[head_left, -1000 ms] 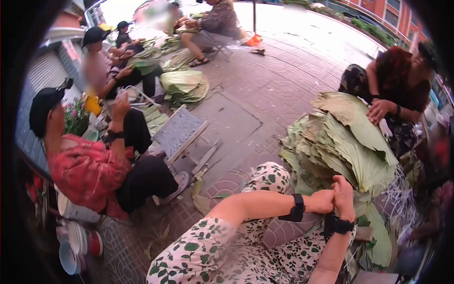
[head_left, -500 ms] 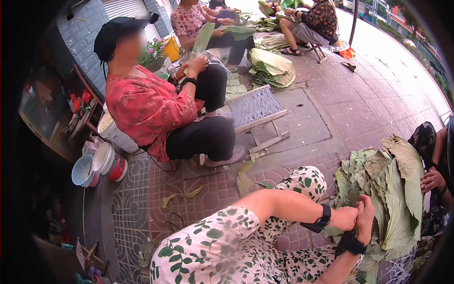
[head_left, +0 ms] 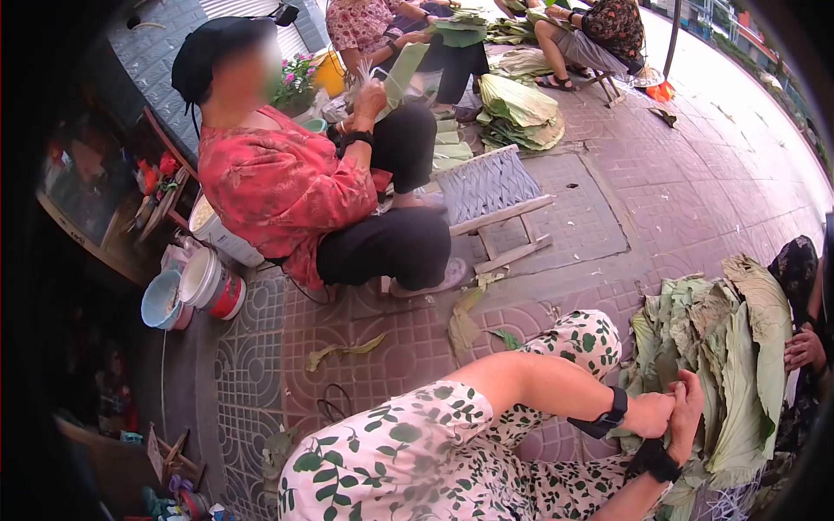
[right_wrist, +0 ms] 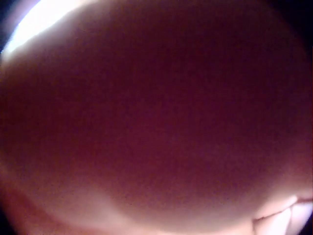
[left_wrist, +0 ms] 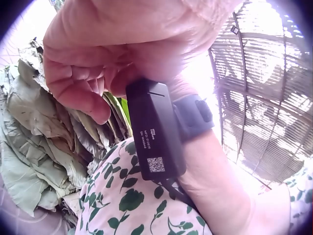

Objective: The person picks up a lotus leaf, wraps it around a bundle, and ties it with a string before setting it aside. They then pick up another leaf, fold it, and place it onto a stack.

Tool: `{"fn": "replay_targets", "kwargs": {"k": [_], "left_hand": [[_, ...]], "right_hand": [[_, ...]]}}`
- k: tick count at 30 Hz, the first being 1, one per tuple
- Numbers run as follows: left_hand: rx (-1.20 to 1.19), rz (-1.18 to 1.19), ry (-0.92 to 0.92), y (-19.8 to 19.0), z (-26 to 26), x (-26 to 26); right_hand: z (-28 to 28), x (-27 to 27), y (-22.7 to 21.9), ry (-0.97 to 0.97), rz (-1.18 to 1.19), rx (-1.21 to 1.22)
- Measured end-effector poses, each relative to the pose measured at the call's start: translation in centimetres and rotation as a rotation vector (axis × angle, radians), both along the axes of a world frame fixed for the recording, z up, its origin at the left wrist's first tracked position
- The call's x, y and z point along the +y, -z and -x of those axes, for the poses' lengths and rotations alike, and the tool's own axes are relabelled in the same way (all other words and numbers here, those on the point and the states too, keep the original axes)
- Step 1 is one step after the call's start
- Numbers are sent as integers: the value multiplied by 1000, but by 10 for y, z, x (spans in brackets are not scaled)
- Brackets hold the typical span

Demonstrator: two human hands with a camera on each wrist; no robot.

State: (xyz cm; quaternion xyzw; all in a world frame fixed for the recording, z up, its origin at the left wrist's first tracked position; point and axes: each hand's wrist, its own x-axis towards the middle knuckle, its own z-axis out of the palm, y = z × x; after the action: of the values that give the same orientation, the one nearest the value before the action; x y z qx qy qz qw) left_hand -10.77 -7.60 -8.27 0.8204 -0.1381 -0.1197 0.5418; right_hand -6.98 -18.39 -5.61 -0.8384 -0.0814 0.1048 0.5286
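Note:
Held together over the lap, my two hands touch each other in the head view. My left hand (head_left: 650,415) has its fingers bent and lies against the right hand. My right hand (head_left: 686,408) is raised at the wrist beside it. Loosely curled fingers (left_wrist: 73,81) show in the left wrist view, with no object visible in them. A black wrist camera (left_wrist: 155,129) is strapped on the other wrist below them. Skin close to the lens fills most of the right wrist view. Just beyond the hands is a stack of large dried leaves (head_left: 738,382).
A person in a red top (head_left: 282,191) sits at left, holding a green leaf strip (head_left: 405,69). Near them are a low woven stool (head_left: 491,187), buckets (head_left: 201,278) and another leaf pile (head_left: 521,113). At far right, another person's hand (head_left: 804,349) touches the stack.
The head view has turned left, so the leaf stack and my hands sit further right and lower. The person in red has lowered their hands. My hands stay together.

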Motion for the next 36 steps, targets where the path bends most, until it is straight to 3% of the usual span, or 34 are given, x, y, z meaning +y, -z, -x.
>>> {"fn": "replay_targets", "kwargs": {"k": [13, 19, 27, 36], "left_hand": [[51, 15, 8, -10, 0, 1], [178, 82, 19, -38, 3, 15], [123, 110, -34, -22, 6, 6], [178, 42, 106, -35, 1, 12]], "right_hand": [[1, 4, -10, -1, -5, -2], [-1, 3, -10, -8, -14, 3], [-1, 3, -14, -16, 24, -13], [1, 3, -18, 33, -46, 10]]}}
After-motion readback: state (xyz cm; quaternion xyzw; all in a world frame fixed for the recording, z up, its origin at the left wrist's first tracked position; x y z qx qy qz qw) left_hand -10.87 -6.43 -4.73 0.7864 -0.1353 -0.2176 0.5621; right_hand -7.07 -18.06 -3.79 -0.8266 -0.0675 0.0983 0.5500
